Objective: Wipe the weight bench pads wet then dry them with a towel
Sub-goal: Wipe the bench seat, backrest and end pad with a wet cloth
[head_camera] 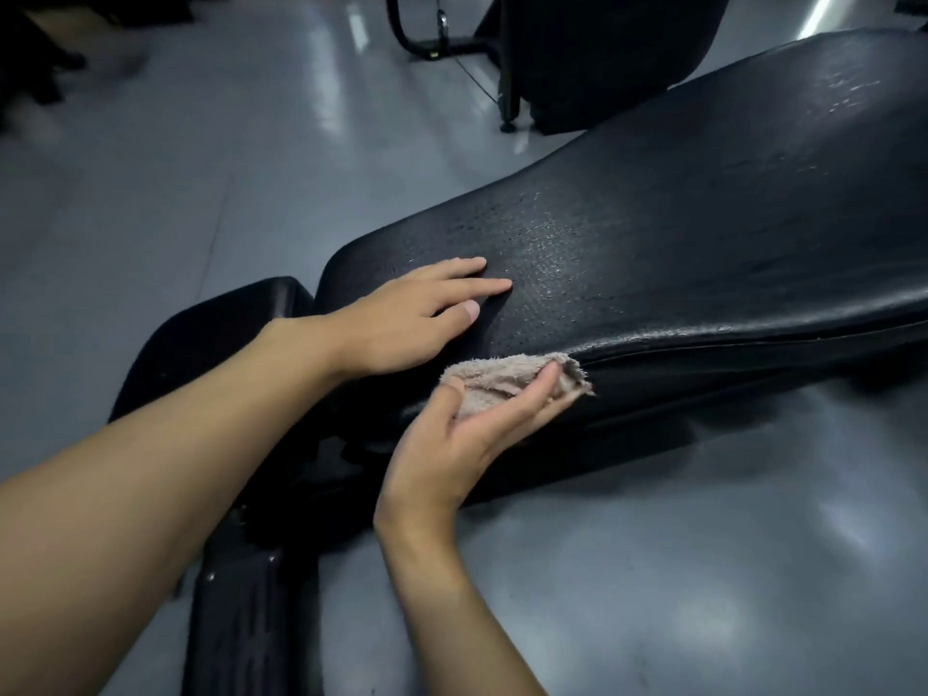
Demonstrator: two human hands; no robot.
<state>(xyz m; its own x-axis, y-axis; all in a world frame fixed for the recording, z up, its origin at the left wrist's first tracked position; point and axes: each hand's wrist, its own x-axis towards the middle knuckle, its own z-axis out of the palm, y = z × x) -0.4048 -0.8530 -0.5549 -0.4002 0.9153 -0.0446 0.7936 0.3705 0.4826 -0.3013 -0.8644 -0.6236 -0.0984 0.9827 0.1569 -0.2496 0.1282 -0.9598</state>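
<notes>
Glossy grey floor (150, 193) lay round the pad (678, 233), seemingly wet on top. Left hand (401, 319) lay flat on it; right hand (452, 444) gripped the cloth (502, 376) against its side edge. Firm overlapping strokes would serve best.

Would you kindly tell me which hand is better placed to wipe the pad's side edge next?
Right: the right hand holds the towel against the pad, at its side edge. The left hand lies flat on top, empty.
</notes>
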